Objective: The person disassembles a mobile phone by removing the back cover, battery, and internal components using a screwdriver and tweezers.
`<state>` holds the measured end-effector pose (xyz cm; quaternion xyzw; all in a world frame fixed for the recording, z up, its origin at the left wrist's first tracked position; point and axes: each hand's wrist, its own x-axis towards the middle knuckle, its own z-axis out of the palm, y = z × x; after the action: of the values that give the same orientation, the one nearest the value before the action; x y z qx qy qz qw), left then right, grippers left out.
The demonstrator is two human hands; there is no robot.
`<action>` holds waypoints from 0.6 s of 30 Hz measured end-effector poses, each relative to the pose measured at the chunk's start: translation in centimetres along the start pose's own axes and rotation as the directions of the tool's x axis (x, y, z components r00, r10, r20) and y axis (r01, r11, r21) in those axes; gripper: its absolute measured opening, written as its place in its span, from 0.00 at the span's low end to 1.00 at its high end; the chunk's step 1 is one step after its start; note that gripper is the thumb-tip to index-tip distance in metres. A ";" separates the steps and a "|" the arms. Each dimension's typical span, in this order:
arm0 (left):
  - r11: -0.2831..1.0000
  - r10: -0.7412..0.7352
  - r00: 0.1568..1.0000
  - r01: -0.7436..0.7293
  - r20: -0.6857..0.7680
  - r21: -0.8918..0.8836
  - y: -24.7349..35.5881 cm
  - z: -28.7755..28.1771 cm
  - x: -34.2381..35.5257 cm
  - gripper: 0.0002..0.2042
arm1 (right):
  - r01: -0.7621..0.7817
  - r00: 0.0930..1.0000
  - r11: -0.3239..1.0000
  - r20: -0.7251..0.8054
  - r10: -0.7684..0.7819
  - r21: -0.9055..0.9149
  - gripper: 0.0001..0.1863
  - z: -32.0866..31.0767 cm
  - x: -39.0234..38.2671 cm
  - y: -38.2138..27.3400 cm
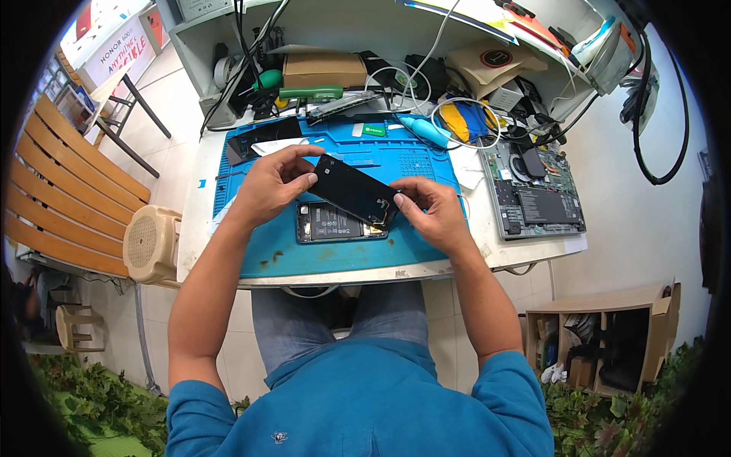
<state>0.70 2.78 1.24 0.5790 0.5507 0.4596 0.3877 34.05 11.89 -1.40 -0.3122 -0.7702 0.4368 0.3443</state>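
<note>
Between my two hands I hold a black phone screen panel (352, 189), tilted, its left end higher. My left hand (280, 181) pinches its upper left corner between thumb and fingers. At the lower right end, my right hand (428, 207) grips the edge, close to a small gold flex cable. Under the panel an opened phone body (329, 225) lies on the blue repair mat (274, 255), its dark battery showing. The panel covers part of that body's upper right side. Whether the flex cable joins the two parts, I cannot tell.
An opened laptop (537, 194) lies at the right of the table. Behind the mat are a cardboard box (324, 70), a green tool (311, 92), a light-blue pen-shaped tool (423, 129) and tangled cables. A plastic stool (151, 240) stands left, beside a slatted wooden bench (68, 183).
</note>
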 end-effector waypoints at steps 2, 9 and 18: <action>0.998 -0.053 0.999 0.053 0.010 0.036 0.0 0.3 0.3 0.22 | 0.002 1.000 1.000 -0.030 -0.001 0.022 0.12 0.1 -0.2 0.3; 0.958 -0.079 0.995 0.057 0.067 0.280 0.3 0.6 0.7 0.23 | -0.085 0.995 0.990 -0.062 0.079 -0.111 0.12 -0.1 0.1 -1.3; 0.899 -0.053 0.995 0.008 0.090 0.438 1.4 1.3 1.2 0.23 | 0.040 0.996 0.882 -0.055 -0.074 -0.469 0.08 -0.1 -0.5 -2.1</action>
<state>2.33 3.94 2.33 0.6648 0.6284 0.2890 0.2822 34.04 10.71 0.36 -0.3785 -0.8488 0.2167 0.2990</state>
